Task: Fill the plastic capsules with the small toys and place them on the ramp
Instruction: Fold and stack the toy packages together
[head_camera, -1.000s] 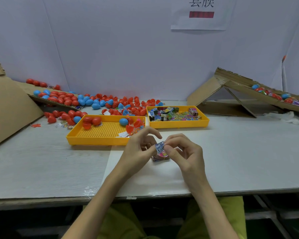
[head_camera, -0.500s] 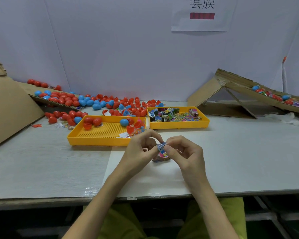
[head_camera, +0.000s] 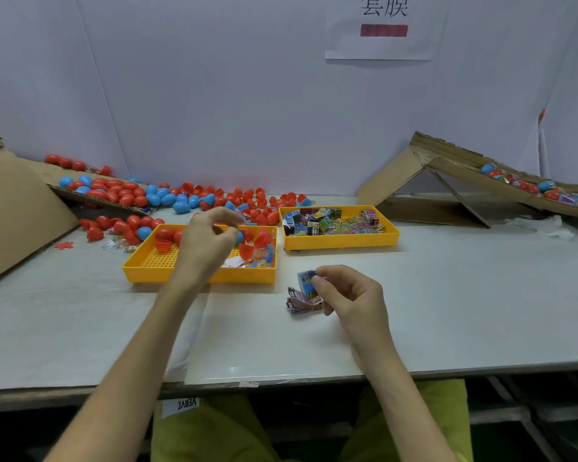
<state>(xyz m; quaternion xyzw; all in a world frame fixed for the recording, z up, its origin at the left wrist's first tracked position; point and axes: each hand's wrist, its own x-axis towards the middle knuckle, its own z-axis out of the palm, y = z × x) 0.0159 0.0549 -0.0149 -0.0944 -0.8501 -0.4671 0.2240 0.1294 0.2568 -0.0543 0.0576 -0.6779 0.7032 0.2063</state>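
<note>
Just right of the frame's centre, the toy packet (head_camera: pixel 307 284) is standing almost upright in the pinch of the right hand (head_camera: pixel 347 296). Thumb and forefinger are closing on its upper edge and the other fingers are curling underneath. Its long axis is running top to bottom in the frame, leaning slightly, and its printed flat face is turning toward the left of the frame. Its lower end is hanging just over a banded bundle of packets (head_camera: pixel 299 305) lying on the white table (head_camera: pixel 447 295); whether the two are touching cannot be told.

A second ago both hands were pinching this packet together. Now the left hand (head_camera: pixel 211 241) is leaving it and reaching up-left over the left yellow tray (head_camera: pixel 141 273), its fingers half curled and its fingertips just beside a blue capsule (head_camera: pixel 240 236). Whether they are already gripping it cannot be told.

The toy looks separated and ready, so the person is probably fetching a shell to fill. Well apart, at the upper right, the cardboard ramp (head_camera: pixel 454 165) is carrying a few finished capsules.
</note>
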